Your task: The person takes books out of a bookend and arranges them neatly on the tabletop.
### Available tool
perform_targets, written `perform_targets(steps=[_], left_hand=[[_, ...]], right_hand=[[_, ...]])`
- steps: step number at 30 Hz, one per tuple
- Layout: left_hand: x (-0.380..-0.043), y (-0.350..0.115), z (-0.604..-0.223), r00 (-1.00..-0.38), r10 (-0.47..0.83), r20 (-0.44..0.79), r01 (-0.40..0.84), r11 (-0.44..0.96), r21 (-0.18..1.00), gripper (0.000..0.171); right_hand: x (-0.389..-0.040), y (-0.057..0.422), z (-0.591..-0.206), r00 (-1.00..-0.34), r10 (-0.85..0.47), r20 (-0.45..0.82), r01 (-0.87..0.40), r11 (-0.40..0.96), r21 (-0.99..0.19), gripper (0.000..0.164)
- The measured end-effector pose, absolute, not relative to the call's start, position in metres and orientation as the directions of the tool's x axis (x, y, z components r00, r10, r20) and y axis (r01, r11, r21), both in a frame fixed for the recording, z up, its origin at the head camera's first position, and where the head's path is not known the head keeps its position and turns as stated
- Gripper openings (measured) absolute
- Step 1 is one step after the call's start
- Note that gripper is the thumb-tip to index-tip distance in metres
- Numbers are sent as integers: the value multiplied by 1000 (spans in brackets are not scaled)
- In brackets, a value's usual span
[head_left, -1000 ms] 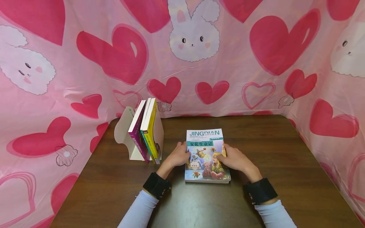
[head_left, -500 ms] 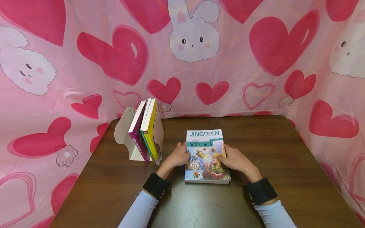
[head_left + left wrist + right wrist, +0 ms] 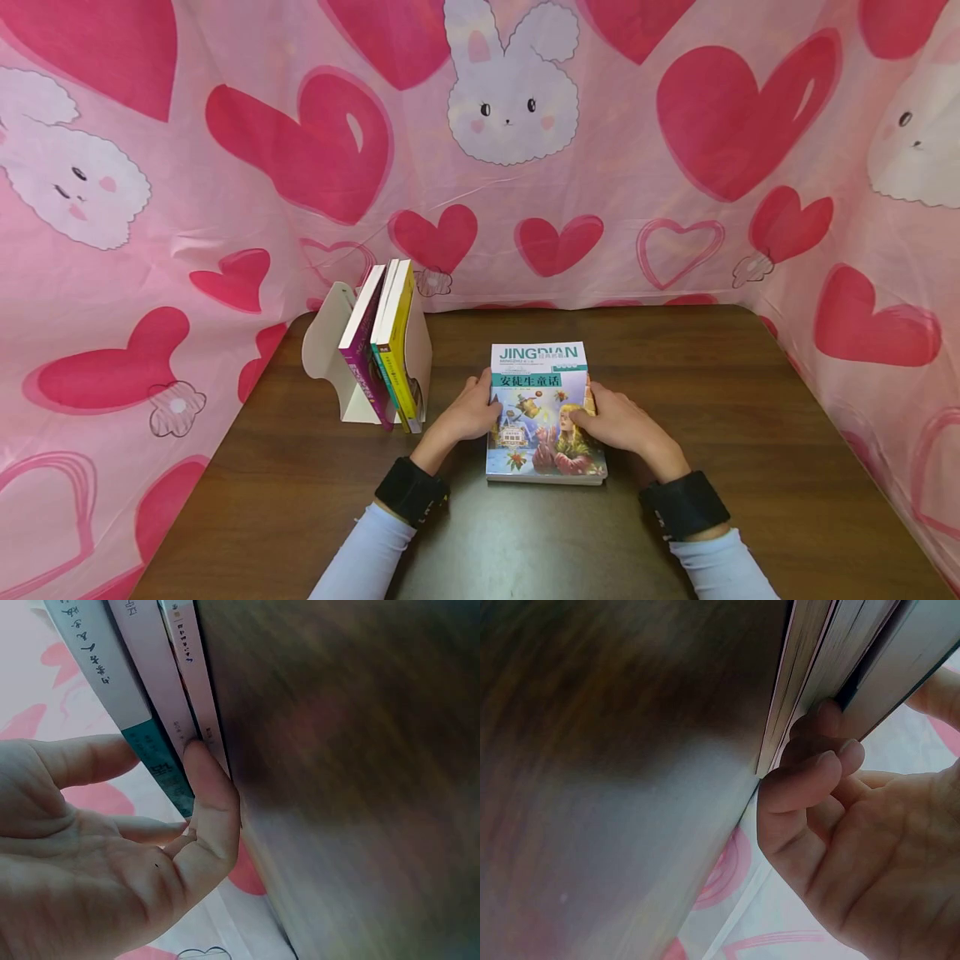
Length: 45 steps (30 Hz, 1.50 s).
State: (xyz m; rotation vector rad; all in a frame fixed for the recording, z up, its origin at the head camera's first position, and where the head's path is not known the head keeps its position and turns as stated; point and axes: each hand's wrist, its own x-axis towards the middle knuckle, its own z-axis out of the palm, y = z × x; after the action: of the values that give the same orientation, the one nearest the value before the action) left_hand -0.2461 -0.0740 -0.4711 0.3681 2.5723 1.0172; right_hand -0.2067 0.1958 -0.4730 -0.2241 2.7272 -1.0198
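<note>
A stack of paperback books (image 3: 536,442) lies on the table, the top one a fairy-tale book with an illustrated cover headed JINGDIAN. My left hand (image 3: 471,408) grips the stack at its left side, thumb on the cover's edge. In the left wrist view three spines (image 3: 135,675) show, and a bent finger of the left hand (image 3: 142,855) touches the lower ones. At the opposite side my right hand (image 3: 622,421) holds the stack, its thumb lying on the cover. The right wrist view shows the right hand (image 3: 855,825) with curled fingers against the page edges (image 3: 817,660).
To the left stands a white bookend rack (image 3: 324,337) with a purple book (image 3: 365,367) and a yellow book (image 3: 397,367) leaning upright, a teal spine between them. The brown wooden table (image 3: 697,358) is bounded by a pink heart-and-rabbit cloth (image 3: 615,167).
</note>
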Motion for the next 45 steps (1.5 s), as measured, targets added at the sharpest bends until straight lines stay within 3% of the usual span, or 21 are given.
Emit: perform_targets(steps=[15, 29, 45], left_hand=[[-230, -92, -462, -881, 446, -157, 218, 679, 701, 65], [-197, -121, -456, -932, 361, -22, 242, 669, 703, 56], [-174, -152, -452, -986, 166, 31, 133, 650, 748, 33]], right_hand=[[-206, 195, -472, -955, -230, -188, -40, 727, -686, 72], [-205, 194, -468, -950, -254, -179, -66, 728, -683, 74], [-206, 197, -469, -948, -255, -191, -58, 728, -684, 79]])
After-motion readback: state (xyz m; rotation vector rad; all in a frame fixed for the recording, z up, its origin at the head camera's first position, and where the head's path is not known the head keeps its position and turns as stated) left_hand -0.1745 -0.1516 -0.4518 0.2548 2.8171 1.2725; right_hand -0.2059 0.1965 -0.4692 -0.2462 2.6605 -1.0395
